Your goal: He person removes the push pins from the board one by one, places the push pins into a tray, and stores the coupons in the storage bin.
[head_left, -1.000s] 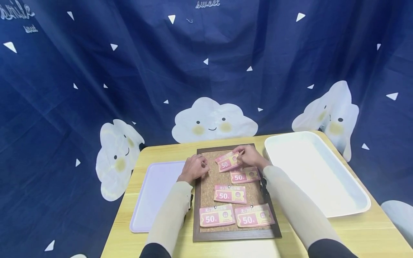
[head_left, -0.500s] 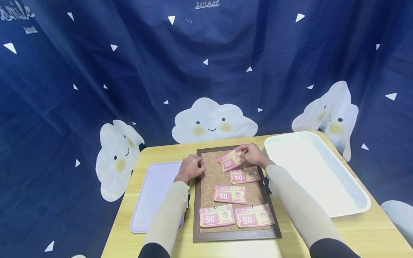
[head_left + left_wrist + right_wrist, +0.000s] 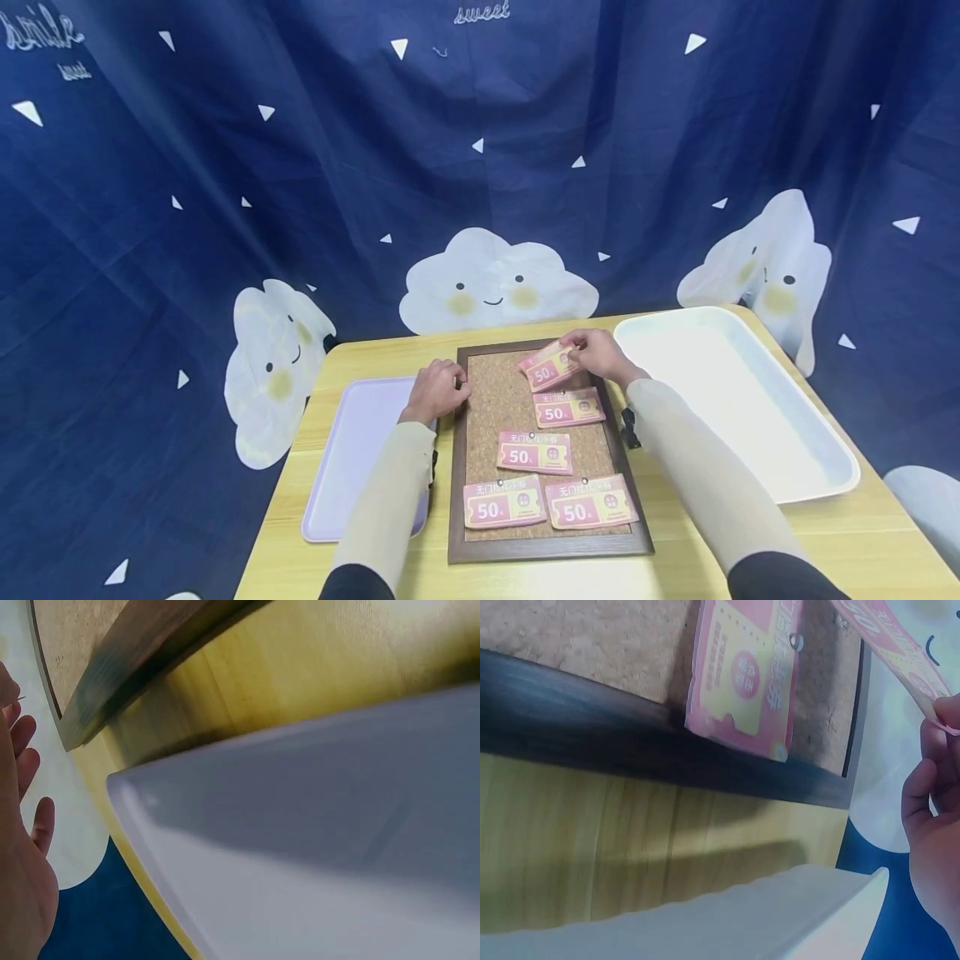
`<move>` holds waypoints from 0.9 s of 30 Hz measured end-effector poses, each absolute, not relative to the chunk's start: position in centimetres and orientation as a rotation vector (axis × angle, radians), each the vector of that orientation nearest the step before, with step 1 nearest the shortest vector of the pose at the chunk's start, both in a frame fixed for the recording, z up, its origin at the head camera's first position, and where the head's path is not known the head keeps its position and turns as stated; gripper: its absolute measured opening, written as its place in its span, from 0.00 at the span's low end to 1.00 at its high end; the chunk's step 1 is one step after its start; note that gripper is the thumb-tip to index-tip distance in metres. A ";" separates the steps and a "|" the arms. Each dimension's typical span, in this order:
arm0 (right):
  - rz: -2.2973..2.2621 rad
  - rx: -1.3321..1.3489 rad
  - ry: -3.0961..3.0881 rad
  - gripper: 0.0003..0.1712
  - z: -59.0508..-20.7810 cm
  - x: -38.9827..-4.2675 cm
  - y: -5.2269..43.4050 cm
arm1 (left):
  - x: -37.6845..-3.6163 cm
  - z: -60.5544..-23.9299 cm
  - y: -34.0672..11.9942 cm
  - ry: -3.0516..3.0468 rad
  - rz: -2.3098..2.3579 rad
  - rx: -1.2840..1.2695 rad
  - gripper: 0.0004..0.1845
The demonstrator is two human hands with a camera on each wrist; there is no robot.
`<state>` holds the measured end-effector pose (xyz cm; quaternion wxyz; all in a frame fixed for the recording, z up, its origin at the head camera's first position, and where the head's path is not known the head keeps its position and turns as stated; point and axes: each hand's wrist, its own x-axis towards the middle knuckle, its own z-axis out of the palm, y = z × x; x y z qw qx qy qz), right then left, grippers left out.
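My right hand (image 3: 600,354) pinches a pink-and-yellow coupon (image 3: 550,365) marked 50 by its right end, tilted above the upper right of a framed cork board (image 3: 491,408). The right wrist view shows that coupon (image 3: 896,645) raised off the cork. Near the board's upper left frame is my left hand (image 3: 437,388), fingers curled. From its fingertips a thin metal point sticks out in the left wrist view, like that of a thumbtack (image 3: 21,698); its head is hidden. Below, several like coupons (image 3: 534,454) are fixed to the cork with small silver-headed tacks (image 3: 796,642).
A lilac tray (image 3: 360,450) lies left of the board, partly under my left forearm. To the right stands a deeper white tray (image 3: 735,392), with my right forearm crossing its near side. All rest on a wooden table (image 3: 390,354) before a dark blue curtain (image 3: 480,100).
My right hand has drawn the pinched coupon to the right and tilted it more. My left hand has shifted left, from over the cork to the frame's edge.
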<state>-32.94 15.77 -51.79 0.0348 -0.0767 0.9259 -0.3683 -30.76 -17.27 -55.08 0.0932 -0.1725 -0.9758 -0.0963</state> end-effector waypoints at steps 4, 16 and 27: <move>-1.145 -0.238 2.863 0.14 -52.0 -33.1 16.2 | -30.8 -54.7 -17.5 -2.911 -0.257 -0.504 0.06; -1.199 -0.128 2.816 0.14 -52.2 -33.2 17.5 | -30.8 -54.2 -18.4 -2.948 -0.222 -0.461 0.06; -1.098 -0.205 2.942 0.13 -52.1 -33.4 19.0 | -30.9 -54.3 -19.4 -2.952 -0.210 -0.453 0.06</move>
